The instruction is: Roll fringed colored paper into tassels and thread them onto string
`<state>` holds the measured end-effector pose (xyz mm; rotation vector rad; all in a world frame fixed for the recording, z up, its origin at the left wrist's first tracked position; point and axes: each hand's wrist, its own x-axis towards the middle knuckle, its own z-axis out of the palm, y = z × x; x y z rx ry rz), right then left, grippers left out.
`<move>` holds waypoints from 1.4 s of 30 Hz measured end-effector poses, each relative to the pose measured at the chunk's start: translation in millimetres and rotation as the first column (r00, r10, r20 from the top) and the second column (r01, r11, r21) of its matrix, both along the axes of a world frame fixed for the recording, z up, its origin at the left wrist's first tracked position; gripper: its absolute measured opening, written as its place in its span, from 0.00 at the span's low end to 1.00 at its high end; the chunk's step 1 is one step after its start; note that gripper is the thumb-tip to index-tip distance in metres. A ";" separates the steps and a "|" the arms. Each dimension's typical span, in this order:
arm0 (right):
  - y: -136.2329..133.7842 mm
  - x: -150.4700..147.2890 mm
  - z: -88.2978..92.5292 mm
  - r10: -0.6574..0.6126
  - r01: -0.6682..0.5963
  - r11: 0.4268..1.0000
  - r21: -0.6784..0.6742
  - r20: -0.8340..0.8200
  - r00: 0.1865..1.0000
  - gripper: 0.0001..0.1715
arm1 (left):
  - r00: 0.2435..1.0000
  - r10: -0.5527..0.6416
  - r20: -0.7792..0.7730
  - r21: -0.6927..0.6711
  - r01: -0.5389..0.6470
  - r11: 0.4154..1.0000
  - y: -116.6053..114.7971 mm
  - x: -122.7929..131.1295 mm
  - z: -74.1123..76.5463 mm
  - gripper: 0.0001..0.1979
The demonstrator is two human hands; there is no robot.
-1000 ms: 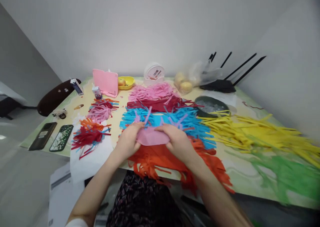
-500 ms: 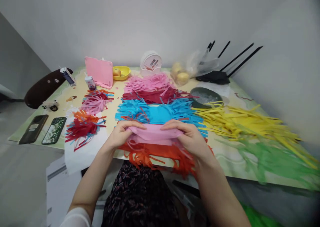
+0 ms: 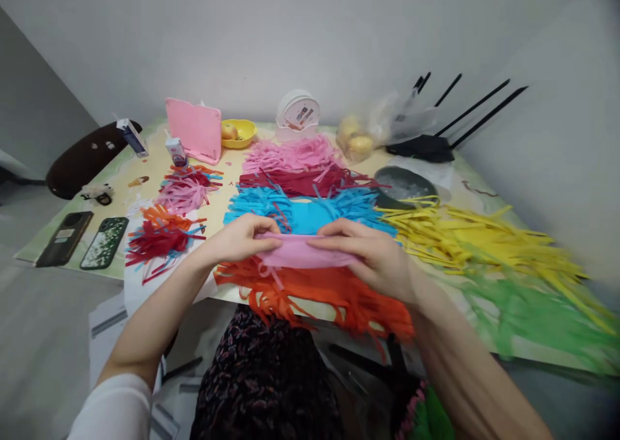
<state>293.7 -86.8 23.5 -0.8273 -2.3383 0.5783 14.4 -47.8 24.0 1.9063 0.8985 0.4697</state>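
Note:
Between my two hands a sheet of pink tissue paper [image 3: 303,252] is pinched along its upper edge and partly rolled or folded. My left hand [image 3: 249,236] grips its left end, thumb and fingers closed. On the other end my right hand [image 3: 368,249] is closed too, with fingers lying along the top edge. A thin pink strip dangles near the left end. Just below lies orange fringed tissue paper [image 3: 314,285] at the table's front edge. Right behind my hands is blue fringed tissue paper [image 3: 310,215].
Dark red fringe [image 3: 300,181] and pink fringe [image 3: 290,156] lie farther back. Yellow fringe [image 3: 484,240] and green tissue [image 3: 527,311] spread to the right. Two small tassels, one of them multicoloured [image 3: 162,236], and two phones, one dark [image 3: 65,238], are left. A black router [image 3: 421,148] stands back right.
The pink sheet has been gathered into a narrower band, its lower part drawn up. Both hands have come slightly closer together and up. The view has shifted a little.

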 end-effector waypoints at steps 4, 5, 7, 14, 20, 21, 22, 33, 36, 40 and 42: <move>1.7 5.9 17.2 0.020 -0.003 0.996 -0.086 0.200 0.980 0.35 | 0.991 0.030 -0.131 0.259 0.005 0.966 -2.7 10.1 2.1 0.11; 3.4 3.3 20.2 -0.029 0.048 0.995 -0.085 0.219 0.975 0.35 | 0.989 0.025 -0.146 0.306 0.021 0.952 -4.2 11.9 2.4 0.11; 7.8 -6.4 22.5 -0.125 0.151 0.985 -0.078 0.268 0.955 0.23 | 0.988 0.010 -0.155 0.364 0.048 0.930 -6.0 13.2 1.2 0.12; 10.7 -37.3 21.2 -0.280 0.304 0.952 0.042 0.527 0.802 0.11 | 0.862 0.415 -0.291 0.591 -0.179 0.786 -5.0 -10.2 -6.6 0.12; -6.3 -50.9 35.1 -0.334 0.183 0.941 0.286 0.683 0.649 0.10 | 0.934 0.201 -0.295 0.714 0.076 0.696 -18.9 23.4 -0.6 0.20; -9.6 -49.9 38.8 -0.333 0.160 0.939 0.305 0.686 0.647 0.10 | 0.927 0.172 -0.335 0.685 0.114 0.720 -17.7 28.4 -4.1 0.18; -12.5 -47.5 42.8 -0.341 0.153 0.935 0.321 0.690 0.638 0.09 | 0.910 0.187 -0.371 0.659 0.117 0.743 -15.3 30.6 -9.0 0.17; 4.1 -23.6 59.1 -0.196 0.128 0.980 0.153 0.629 0.752 0.10 | 0.978 0.049 -0.202 0.598 0.084 0.797 -3.8 15.7 3.8 0.14; 12.7 -22.0 57.2 -0.093 0.096 0.995 0.021 0.525 0.846 0.12 | 0.984 -0.084 -0.159 0.418 0.144 0.897 1.6 23.8 14.7 0.09; 19.3 -13.9 52.6 -0.079 0.149 0.977 -0.152 0.391 0.917 0.12 | 0.993 -0.093 -0.070 0.155 0.103 0.982 7.6 19.1 18.1 0.15; 21.1 -11.7 47.9 -0.108 0.182 0.964 -0.193 0.342 0.933 0.14 | 0.996 -0.076 -0.045 0.085 0.079 0.993 7.7 14.8 18.3 0.16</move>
